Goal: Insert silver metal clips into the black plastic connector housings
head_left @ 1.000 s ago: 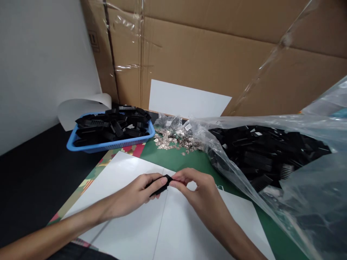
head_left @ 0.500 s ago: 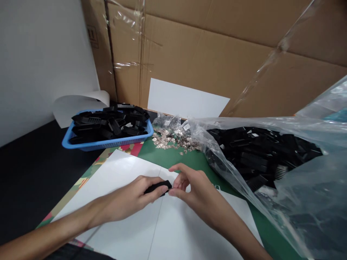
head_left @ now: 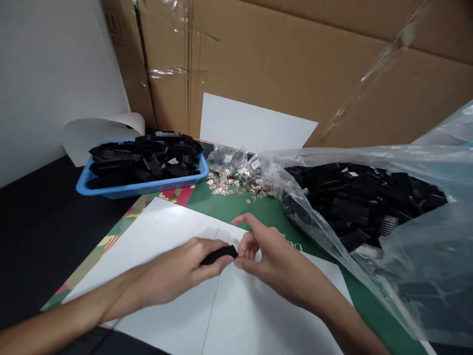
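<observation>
in the head view, the left hand (head_left: 185,268) is closed around a black piece (head_left: 219,255), thumb along the near side and fingers over the far side. the piece lies above the white sheet (head_left: 185,315), near the line that runs down it, with one end poking out toward the right hand (head_left: 271,259). the right hand has its thumb and a bent finger pinched together at that end, its index finger raised and apart; whether something small sits in the pinch, i cannot tell.

the white sheet lies over a green and patterned mat (head_left: 218,204) on a black table (head_left: 37,231). beyond it, to the left, a blue basket (head_left: 148,189) is heaped with black parts (head_left: 129,162). a scatter of small metal pieces (head_left: 225,181) lies on the mat beside the basket, with crumpled clear plastic (head_left: 236,157) just behind. to the right, a big clear bag (head_left: 436,251) gapes open around more black parts. cardboard (head_left: 281,54) stands behind, a white card (head_left: 254,123) against its lower part.
</observation>
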Demonstrator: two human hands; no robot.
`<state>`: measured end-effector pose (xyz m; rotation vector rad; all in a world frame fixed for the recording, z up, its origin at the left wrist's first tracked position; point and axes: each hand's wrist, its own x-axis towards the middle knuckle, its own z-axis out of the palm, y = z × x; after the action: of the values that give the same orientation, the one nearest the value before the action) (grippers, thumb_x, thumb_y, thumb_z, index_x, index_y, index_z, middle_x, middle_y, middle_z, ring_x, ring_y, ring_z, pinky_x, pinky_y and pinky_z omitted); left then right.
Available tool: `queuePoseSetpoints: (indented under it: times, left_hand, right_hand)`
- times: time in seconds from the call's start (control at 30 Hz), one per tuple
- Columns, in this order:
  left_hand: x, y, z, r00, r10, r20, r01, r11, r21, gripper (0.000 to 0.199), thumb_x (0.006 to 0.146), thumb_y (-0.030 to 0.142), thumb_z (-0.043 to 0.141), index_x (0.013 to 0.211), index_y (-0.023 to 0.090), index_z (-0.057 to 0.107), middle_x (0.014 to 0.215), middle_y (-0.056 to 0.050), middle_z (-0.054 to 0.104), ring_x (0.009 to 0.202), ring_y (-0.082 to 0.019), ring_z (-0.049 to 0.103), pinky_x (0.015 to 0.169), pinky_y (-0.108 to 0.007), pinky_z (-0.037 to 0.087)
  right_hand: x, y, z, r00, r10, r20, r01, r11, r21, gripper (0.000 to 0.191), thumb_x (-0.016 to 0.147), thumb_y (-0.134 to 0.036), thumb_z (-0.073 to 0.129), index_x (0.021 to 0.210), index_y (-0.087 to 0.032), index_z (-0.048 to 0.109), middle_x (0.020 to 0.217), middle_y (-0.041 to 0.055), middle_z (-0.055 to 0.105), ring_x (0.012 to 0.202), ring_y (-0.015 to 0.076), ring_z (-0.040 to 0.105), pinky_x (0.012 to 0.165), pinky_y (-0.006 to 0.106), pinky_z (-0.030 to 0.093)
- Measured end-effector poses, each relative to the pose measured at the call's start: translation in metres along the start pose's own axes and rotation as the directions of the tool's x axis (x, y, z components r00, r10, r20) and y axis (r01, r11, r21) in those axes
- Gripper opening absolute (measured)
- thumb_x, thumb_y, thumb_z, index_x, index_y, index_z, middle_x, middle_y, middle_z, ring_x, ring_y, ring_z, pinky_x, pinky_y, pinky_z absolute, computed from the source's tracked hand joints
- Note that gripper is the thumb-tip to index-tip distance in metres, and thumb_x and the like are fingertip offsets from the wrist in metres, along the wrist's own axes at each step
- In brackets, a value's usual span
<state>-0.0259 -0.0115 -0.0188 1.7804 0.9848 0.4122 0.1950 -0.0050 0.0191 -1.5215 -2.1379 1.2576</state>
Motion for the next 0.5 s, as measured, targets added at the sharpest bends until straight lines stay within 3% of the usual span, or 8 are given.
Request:
queuePoseSetpoints:
  times: [0.1,0.23,0.33,0.4,0.5]
  left_hand:
    - [0.0,0.0,-0.002,0.999,-0.019,0.027,0.02,1.0,-0.019,0.04,0.105,0.052,0.045,0.099,0.02,0.069,0.08,0.001,0.058,0.073,-0.017,0.051,0.069,-0.028,0.04]
    - [-0.001,-0.001,-0.007,0.991,-0.105,0.078,0.109,0.993,-0.052,0.046,0.105,0.058,0.042,0.093,0.02,0.065,0.074,0.003,0.045,0.071,-0.015,0.045,0.065,-0.028,0.034]
    - [0.0,-0.003,-0.009,0.992,-0.116,0.057,0.118,0.992,-0.045,0.044,0.105,0.058,0.043,0.092,0.021,0.063,0.073,0.004,0.043,0.07,-0.013,0.042,0.065,-0.028,0.033]
    - [0.002,-0.005,-0.007,0.99,-0.139,0.025,0.141,0.986,-0.087,0.044,0.105,0.059,0.045,0.095,0.021,0.064,0.073,0.005,0.042,0.069,-0.013,0.041,0.064,-0.027,0.034]
    - [0.007,-0.01,-0.002,0.976,-0.219,0.015,0.217,0.948,-0.235,0.048,0.102,0.064,0.047,0.099,0.02,0.065,0.071,0.005,0.039,0.066,-0.012,0.038,0.059,-0.025,0.033]
  right_hand:
    - [0.001,0.001,-0.001,1.0,-0.003,-0.008,0.003,0.998,0.058,0.044,0.086,-0.009,0.067,0.124,-0.026,0.054,0.085,-0.0065,0.069,0.083,0.0144,0.063,0.074,0.024,0.047]
    - [-0.002,0.003,-0.001,0.999,-0.043,-0.001,0.042,0.981,0.19,0.02,0.09,-0.015,0.07,0.108,-0.023,0.068,0.084,-0.0043,0.07,0.079,0.0139,0.064,0.073,0.024,0.05]
    - [-0.003,0.007,0.007,0.989,-0.083,-0.123,0.103,0.98,0.172,0.009,0.091,-0.014,0.071,0.095,-0.022,0.072,0.08,-0.0041,0.071,0.076,0.0139,0.066,0.073,0.025,0.05]
    - [-0.003,0.01,0.016,0.956,-0.139,-0.26,0.167,0.982,0.087,0.011,0.093,-0.012,0.07,0.093,-0.022,0.073,0.085,-0.003,0.074,0.078,0.0146,0.067,0.074,0.026,0.049]
    - [-0.003,0.015,0.031,0.862,-0.292,-0.414,0.266,0.956,-0.122,0.015,0.096,-0.008,0.063,0.097,-0.019,0.073,0.092,0.0014,0.076,0.079,0.0176,0.066,0.076,0.03,0.048]
